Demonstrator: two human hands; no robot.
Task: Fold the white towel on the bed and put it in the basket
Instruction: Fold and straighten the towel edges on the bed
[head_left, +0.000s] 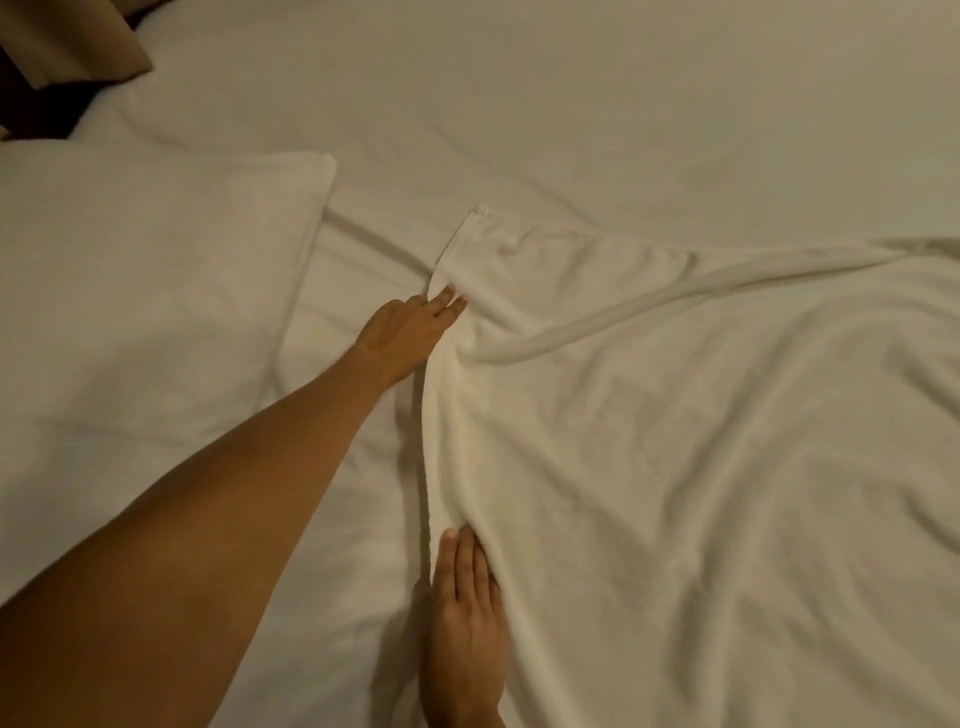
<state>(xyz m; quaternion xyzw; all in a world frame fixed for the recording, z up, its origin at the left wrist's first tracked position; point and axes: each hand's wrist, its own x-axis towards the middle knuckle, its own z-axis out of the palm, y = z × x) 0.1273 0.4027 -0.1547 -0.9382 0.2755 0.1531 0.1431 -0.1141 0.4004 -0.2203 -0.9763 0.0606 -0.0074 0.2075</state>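
A white towel (701, 441) lies spread and wrinkled over the right half of the bed, its far left corner turned up. My left hand (410, 330) reaches across to the towel's left edge. Its fingers lie on top and its thumb is hidden in the bunched cloth, so it pinches that edge. My right hand (465, 613) lies flat with straight fingers along the same edge, nearer to me. Its outer side is tucked under the towel, and folds gather at its fingertips. No basket is in view.
The bed sheet (571, 104) is white and stretches far back and to the right. A white pillow (145, 291) lies at the left, close to my left forearm. A tan cushion or headboard piece (78, 41) sits at the top left corner.
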